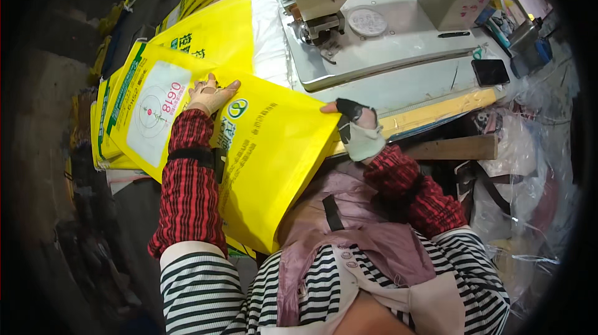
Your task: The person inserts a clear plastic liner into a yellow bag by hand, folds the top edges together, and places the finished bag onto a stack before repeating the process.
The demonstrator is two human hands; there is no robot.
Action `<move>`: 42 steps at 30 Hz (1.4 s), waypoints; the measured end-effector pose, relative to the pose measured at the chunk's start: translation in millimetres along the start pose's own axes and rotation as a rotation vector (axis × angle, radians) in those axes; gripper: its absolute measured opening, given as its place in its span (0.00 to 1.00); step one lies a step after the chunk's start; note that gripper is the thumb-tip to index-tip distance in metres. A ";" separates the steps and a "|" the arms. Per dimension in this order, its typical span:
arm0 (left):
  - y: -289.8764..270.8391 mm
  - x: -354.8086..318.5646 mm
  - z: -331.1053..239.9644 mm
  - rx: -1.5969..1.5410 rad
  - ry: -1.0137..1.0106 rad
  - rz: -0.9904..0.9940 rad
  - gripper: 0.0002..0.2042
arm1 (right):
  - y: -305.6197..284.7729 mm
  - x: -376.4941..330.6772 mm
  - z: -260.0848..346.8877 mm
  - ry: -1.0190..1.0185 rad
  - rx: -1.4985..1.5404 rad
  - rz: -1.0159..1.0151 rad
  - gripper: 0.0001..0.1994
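A table point(405, 99) is carrying a white sewing machine point(430, 8); a yellow bag point(268, 148) is lying to the machine's near left.
The left grip point(210, 95) is resting, spread wide, on the bag's far-left part; the right grip point(362, 130) is pinching its far-right corner.

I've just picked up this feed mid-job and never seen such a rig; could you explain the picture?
It's one wide fisheye view, looking down from a person's head, so straight edges bend. There's no robot: the left hand rests on bright yellow printed bag material, and the right hand, in a pale and black covering, holds its upper right corner. Other flat yellow bags lie beyond. Ahead, a white metal sewing machine stands on a pale table.
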State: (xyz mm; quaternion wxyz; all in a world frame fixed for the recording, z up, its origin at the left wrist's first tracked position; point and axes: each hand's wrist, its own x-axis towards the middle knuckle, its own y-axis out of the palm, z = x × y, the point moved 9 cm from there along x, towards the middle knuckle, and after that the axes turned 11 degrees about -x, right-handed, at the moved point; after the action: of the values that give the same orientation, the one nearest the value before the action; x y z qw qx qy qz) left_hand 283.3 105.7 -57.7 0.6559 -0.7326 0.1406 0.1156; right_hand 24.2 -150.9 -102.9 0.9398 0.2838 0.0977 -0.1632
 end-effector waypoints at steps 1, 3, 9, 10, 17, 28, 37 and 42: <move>-0.4 -2.5 3.2 -0.005 -0.008 -0.004 0.52 | -8.6 -8.7 6.4 -0.174 -0.420 -0.041 0.08; -7.7 -14.0 5.9 -0.074 0.069 -0.032 0.50 | -9.6 -6.9 -1.9 -0.287 -0.558 0.013 0.07; -41.7 -150.8 67.3 -0.695 0.324 -0.390 0.31 | -17.3 -5.7 -12.1 -0.373 -0.782 0.104 0.16; -42.2 -188.7 79.7 -0.665 0.383 -0.452 0.27 | -13.7 -9.4 -11.1 -0.401 -0.924 0.120 0.17; 141.6 -354.9 118.9 -1.864 -0.412 -0.017 0.22 | 29.2 -30.4 16.6 -0.790 -1.520 -0.072 0.28; 193.1 -351.9 196.5 -1.344 -0.453 -0.456 0.10 | 50.9 -9.3 -29.1 -0.400 -1.433 0.203 0.12; 259.6 -492.2 319.1 -0.990 -0.696 -0.620 0.06 | 197.7 -86.6 -172.9 0.436 -0.941 0.902 0.14; 350.4 -533.4 337.5 -0.825 -0.857 -0.461 0.09 | 237.8 -101.6 -289.5 0.833 -0.731 0.833 0.12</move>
State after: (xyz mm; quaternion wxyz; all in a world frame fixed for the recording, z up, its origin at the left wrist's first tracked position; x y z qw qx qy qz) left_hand -335.0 434.9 -232.4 0.3258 -0.8253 -0.3513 0.2990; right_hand -10.2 225.1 -193.0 0.8438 0.0018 0.3818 0.3772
